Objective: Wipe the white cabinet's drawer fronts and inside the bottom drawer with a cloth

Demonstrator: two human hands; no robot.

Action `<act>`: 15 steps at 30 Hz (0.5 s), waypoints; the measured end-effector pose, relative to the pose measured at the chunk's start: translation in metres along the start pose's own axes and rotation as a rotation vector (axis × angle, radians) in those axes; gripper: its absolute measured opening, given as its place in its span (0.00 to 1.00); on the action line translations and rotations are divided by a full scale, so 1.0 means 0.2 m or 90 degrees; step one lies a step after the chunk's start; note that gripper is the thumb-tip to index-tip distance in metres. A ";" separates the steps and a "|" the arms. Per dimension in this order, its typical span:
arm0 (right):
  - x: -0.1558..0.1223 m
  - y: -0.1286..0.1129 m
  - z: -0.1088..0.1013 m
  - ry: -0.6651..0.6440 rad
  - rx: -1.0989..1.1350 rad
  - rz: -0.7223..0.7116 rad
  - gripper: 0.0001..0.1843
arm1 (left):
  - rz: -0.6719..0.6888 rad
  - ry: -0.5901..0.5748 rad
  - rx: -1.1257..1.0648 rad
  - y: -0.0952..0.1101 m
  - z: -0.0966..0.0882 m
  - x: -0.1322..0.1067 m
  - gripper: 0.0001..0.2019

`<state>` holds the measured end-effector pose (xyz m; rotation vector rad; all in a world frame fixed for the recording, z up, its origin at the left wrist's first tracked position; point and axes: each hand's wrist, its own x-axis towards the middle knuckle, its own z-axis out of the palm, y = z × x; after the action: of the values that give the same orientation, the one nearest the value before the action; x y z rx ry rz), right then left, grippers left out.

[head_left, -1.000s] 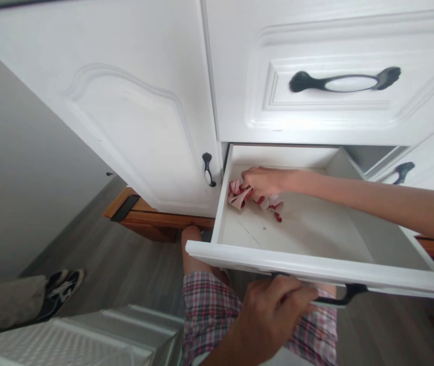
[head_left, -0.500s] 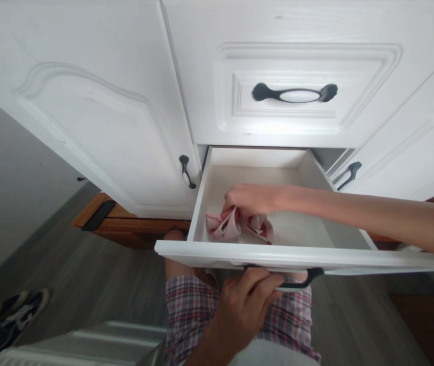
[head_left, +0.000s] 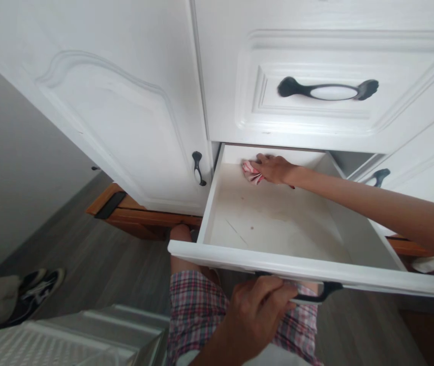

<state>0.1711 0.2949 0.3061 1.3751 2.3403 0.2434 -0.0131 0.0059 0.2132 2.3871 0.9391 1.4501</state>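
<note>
Below the front edge of a pulled-out white drawer (head_left: 270, 223), my left hand (head_left: 257, 310) has its fingers wrapped round the dark drawer handle (head_left: 321, 294). My right hand (head_left: 276, 169) reaches in from the right and presses a crumpled red-and-white cloth (head_left: 252, 173) against the drawer floor near its back wall. Part of the cloth lies hidden under the palm. Small brown spots, a thin line and a faint yellowish stain mark the drawer's bottom.
A closed drawer front with a dark handle (head_left: 327, 91) is above. White cabinet doors (head_left: 114, 127) flank the drawer. At the lower left are a white slatted piece (head_left: 80, 340) and another person's shoe (head_left: 41, 295).
My right hand has carried the cloth from the front of the drawer to its back. The left hand keeps its hold on the handle. The view has shifted slightly.
</note>
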 end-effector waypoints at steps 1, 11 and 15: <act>-0.01 0.00 -0.01 -0.017 0.010 -0.004 0.35 | 0.000 -0.001 0.000 0.00 0.00 0.00 0.12; -0.37 -0.22 -0.07 -0.105 0.121 -0.175 0.28 | -0.015 0.003 -0.006 0.01 0.01 -0.01 0.13; -0.49 -0.29 -0.08 -0.282 0.358 -0.298 0.25 | -0.018 0.011 0.001 0.02 0.01 -0.01 0.13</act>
<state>0.1594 0.1825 0.3250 0.9066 2.3257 -0.8233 -0.0094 0.0030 0.2126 2.3556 0.9738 1.4636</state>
